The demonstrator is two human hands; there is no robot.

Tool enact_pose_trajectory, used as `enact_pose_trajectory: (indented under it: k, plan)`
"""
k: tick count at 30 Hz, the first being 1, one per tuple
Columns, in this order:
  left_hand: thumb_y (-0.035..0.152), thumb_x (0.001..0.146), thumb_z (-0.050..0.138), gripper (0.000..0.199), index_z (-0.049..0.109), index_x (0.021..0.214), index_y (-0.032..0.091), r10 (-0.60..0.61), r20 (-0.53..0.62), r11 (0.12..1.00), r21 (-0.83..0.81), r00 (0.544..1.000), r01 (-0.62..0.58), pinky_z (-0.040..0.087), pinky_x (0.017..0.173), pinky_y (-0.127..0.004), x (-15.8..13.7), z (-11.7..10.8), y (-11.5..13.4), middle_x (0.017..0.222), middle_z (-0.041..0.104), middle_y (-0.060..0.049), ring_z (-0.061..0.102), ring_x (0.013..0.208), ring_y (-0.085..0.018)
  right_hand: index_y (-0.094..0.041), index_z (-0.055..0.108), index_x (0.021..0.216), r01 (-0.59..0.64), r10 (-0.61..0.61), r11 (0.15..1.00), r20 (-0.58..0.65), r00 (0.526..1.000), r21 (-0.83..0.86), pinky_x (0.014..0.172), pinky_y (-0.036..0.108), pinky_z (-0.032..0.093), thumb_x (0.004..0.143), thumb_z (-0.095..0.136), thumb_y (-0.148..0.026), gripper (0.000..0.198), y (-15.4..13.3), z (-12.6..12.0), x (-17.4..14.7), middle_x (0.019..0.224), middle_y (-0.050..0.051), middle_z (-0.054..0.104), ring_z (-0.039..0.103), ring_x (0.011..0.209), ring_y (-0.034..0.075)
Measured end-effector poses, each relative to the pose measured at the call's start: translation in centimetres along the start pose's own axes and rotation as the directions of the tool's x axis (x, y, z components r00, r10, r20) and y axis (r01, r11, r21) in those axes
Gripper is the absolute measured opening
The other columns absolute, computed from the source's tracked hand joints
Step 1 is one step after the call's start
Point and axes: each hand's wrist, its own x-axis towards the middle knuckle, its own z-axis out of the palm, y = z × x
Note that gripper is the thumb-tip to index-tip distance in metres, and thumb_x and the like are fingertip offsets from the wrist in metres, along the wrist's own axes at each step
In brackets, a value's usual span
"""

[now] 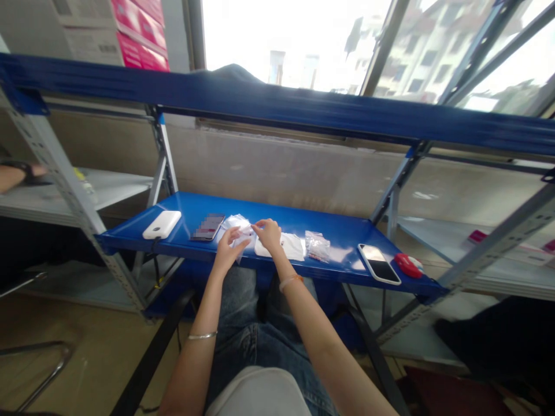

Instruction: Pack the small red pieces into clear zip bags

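Observation:
My left hand (228, 249) is curled at the front edge of the blue shelf, thumb and fingers around a small clear plastic bag (245, 239). Close beside it, my right hand (269, 234) pinches with thumb and forefinger at the bag's upper side; what sits in the pinch is too small to make out. Behind my left fingers lies a pile of clear bags (236, 221). A white sheet or cloth (293, 247) is partly under my right hand. To its right rests a clear bag with small pieces in it (318, 247).
On the blue shelf (347, 234) lie a white power bank with a cable (162, 225), a dark phone (208, 227), a white-framed phone (378, 264) and a red object (408, 265). Metal posts stand at both sides. A blue beam (277, 107) crosses above. Another person's arm (13, 176) shows far left.

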Motion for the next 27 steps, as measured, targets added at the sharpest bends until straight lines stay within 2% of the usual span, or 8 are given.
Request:
enact_pose_trajectory:
  k: [4,8,11,16,22,27]
  plan:
    - [0.039,0.061,0.075,0.058,0.055,0.111,0.018,-0.094,-0.044,0.989,-0.118,0.995,0.088,0.041,0.096,-0.04,0.2,0.0,0.0,0.108,0.064,-0.011,0.06,0.105,-0.023,-0.02,0.072,0.083,0.016,0.027,0.966,0.162,0.986,-0.257,0.082,0.035,0.038,0.077,0.064,-0.042,0.024,-0.1,1.8,1.1,0.097,0.01,0.067,0.055,0.098,0.026]
    - [0.037,0.059,0.076,0.059,0.056,0.11,0.017,-0.12,-0.049,0.98,-0.168,0.992,0.11,0.043,0.095,-0.041,0.3,-0.1,0.0,0.109,0.065,-0.011,0.06,0.105,-0.024,-0.015,0.07,0.089,0.071,-0.021,0.936,0.146,0.989,-0.346,0.084,0.038,0.034,0.083,0.056,-0.033,0.024,-0.2,3.7,1.0,0.102,0.016,0.064,0.052,0.101,0.027]
    - [0.035,0.058,0.077,0.059,0.055,0.111,0.017,-0.093,-0.06,0.98,-0.182,0.994,0.08,0.042,0.095,-0.04,0.3,-0.2,0.1,0.11,0.065,-0.012,0.059,0.106,-0.024,-0.013,0.069,0.089,0.122,-0.084,0.921,0.116,0.99,-0.37,0.083,0.038,0.033,0.087,0.047,-0.023,0.025,0.0,4.2,0.6,0.1,0.016,0.064,0.051,0.099,0.027]
    - [0.035,0.059,0.076,0.06,0.055,0.112,0.017,-0.06,-0.086,0.989,-0.138,0.994,0.048,0.04,0.097,-0.039,0.2,-0.2,0.4,0.114,0.063,-0.012,0.057,0.109,-0.023,-0.015,0.069,0.09,0.123,-0.091,0.926,0.104,0.99,-0.358,0.084,0.037,0.032,0.086,0.045,-0.021,0.024,0.4,3.9,-0.1,0.1,0.013,0.064,0.051,0.099,0.026]
    - [0.036,0.059,0.076,0.06,0.055,0.112,0.017,-0.068,-0.087,0.992,-0.107,0.994,0.059,0.041,0.095,-0.038,0.1,-0.2,0.4,0.113,0.064,-0.012,0.058,0.108,-0.024,-0.018,0.07,0.09,0.15,-0.107,0.947,0.158,0.982,-0.286,0.083,0.033,0.032,0.085,0.045,-0.016,0.026,1.1,3.1,-0.3,0.097,0.011,0.067,0.054,0.097,0.023]
    - [0.036,0.06,0.075,0.057,0.056,0.111,0.021,-0.042,-0.087,0.999,-0.005,0.995,0.042,0.041,0.093,-0.039,0.0,-0.3,0.5,0.113,0.063,-0.009,0.057,0.108,-0.024,-0.021,0.071,0.087,0.087,-0.071,0.987,0.12,0.99,-0.135,0.082,0.03,0.036,0.084,0.049,-0.02,0.022,0.9,1.7,0.0,0.092,0.005,0.07,0.058,0.093,0.02]
